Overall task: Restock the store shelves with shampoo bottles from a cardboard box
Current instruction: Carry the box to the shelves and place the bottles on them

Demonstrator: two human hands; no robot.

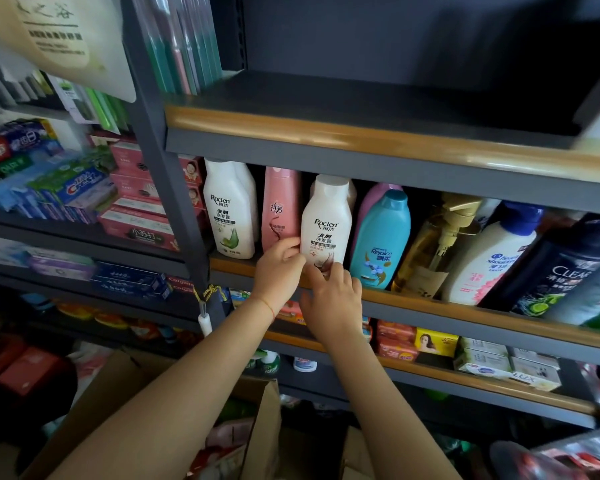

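White Raclen bottle [326, 223] on shelf [430, 303]

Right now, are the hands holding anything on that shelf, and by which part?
Both hands are on the white Raclen bottle, at its base: the left hand at the lower left edge, the right hand at the lower front.

I have both arms stretched up and forward, left grip [280, 264] and right grip [333, 295] side by side, fingers curled.
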